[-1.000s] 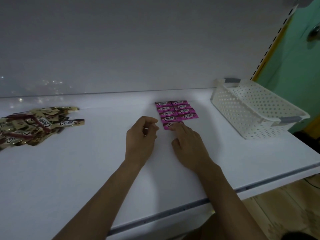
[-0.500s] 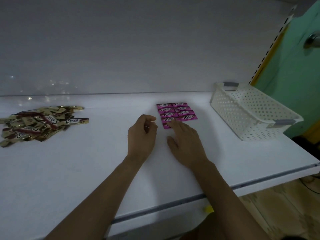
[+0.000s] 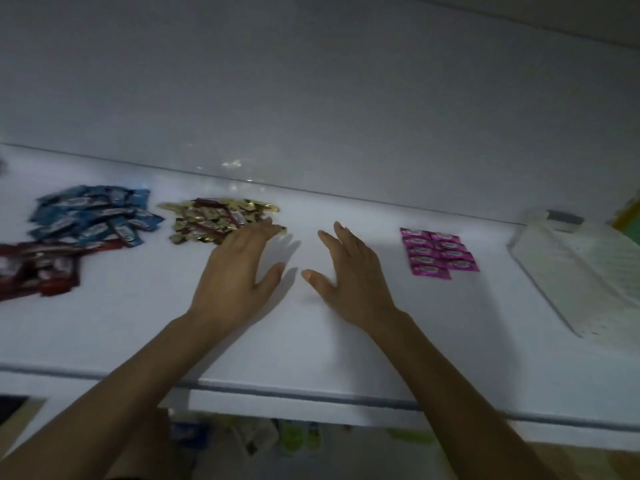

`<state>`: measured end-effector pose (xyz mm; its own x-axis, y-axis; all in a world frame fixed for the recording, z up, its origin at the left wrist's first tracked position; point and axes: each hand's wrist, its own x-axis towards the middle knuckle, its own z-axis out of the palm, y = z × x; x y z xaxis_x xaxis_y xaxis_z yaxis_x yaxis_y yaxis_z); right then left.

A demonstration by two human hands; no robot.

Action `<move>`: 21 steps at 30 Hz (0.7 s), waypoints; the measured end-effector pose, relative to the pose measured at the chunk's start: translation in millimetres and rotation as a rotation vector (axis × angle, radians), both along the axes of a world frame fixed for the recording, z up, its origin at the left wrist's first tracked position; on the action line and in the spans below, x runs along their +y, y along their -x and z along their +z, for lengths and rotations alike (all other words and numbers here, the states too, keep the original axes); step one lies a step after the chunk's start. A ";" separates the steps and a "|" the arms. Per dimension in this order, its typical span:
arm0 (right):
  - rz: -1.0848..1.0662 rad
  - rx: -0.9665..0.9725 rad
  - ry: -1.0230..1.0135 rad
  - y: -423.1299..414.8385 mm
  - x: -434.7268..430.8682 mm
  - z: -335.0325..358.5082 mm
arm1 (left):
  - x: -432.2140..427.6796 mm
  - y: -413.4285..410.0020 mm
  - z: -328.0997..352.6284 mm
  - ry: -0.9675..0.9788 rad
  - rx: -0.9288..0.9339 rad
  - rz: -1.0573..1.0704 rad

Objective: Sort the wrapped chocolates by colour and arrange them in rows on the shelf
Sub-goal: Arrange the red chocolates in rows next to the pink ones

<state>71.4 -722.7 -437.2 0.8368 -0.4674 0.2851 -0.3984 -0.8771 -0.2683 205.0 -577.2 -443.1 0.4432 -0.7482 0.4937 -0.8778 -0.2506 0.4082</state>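
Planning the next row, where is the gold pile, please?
Head view: the gold pile lies left of centre, between the blue pile and the left hand.

The small foil-wrapped chocolates in the neat grid (image 3: 438, 252) are bright magenta pink, each with a paler logo patch. The loose heap of gold-wrapped chocolates (image 3: 211, 220) is crossed with dark red bands. The blue-wrapped chocolates (image 3: 93, 214) carry white lettering, and the red-wrapped chocolates (image 3: 34, 268) show white patches. The flat shelf (image 3: 311, 341) is plain white. The plastic basket (image 3: 588, 271) is cream-white, faintly dotted, with a grey handle (image 3: 564, 216).
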 end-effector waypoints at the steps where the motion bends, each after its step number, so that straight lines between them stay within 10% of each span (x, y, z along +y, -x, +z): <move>1: 0.049 -0.033 -0.017 -16.3 14.0 -1.5 | 21.2 -6.2 -2.9 0.007 0.001 0.039; 21: 0.535 0.005 -0.082 -199.1 178.2 -11.1 | 188.7 -112.4 -21.4 -0.080 0.031 0.560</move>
<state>270.5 -544.6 -448.3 0.9653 0.0035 0.2612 0.0964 -0.9340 -0.3439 317.5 -388.5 -464.5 0.7966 -0.4295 0.4253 -0.5900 -0.7057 0.3923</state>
